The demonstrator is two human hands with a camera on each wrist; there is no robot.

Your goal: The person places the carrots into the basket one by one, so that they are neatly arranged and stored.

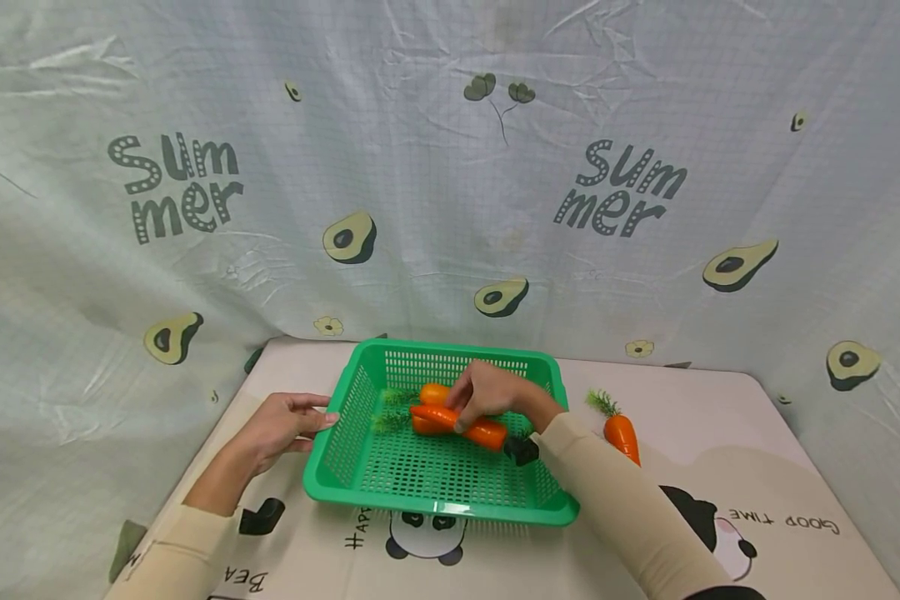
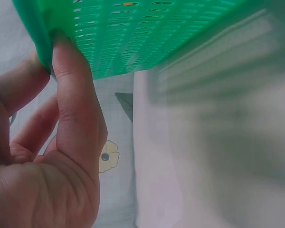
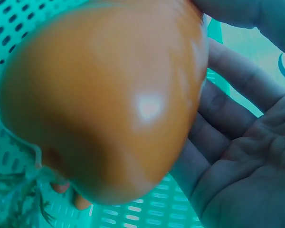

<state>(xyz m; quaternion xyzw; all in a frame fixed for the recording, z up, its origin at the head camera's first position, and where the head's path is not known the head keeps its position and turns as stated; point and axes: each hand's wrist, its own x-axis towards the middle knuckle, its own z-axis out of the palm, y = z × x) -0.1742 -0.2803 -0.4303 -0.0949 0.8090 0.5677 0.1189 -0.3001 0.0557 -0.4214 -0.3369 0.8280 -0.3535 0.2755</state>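
Note:
A green plastic basket (image 1: pixel 450 507) with slotted walls sits on the table. At its left rim, my left hand (image 1: pixel 279 429) pinches the edge between thumb and fingers; the left wrist view shows the thumb against the basket wall (image 2: pixel 118 42). Over the basket, my right hand (image 1: pixel 491 392) holds an orange toy carrot (image 1: pixel 486 433), its thick end toward the right. Close up in the right wrist view, the carrot (image 3: pixel 104 95) hides much of what lies behind it. Beneath and behind it, other carrots (image 1: pixel 433 392) with feathery green tops lie in the basket, partly covered.
Another carrot (image 1: pixel 621 436) with a green top lies on the table to the right of the basket, partly hidden by my right sleeve (image 1: pixel 615 492). A printed cloth (image 1: pixel 435 167) hangs behind the table (image 1: pixel 720 408). Black wrist cameras sit at both wrists.

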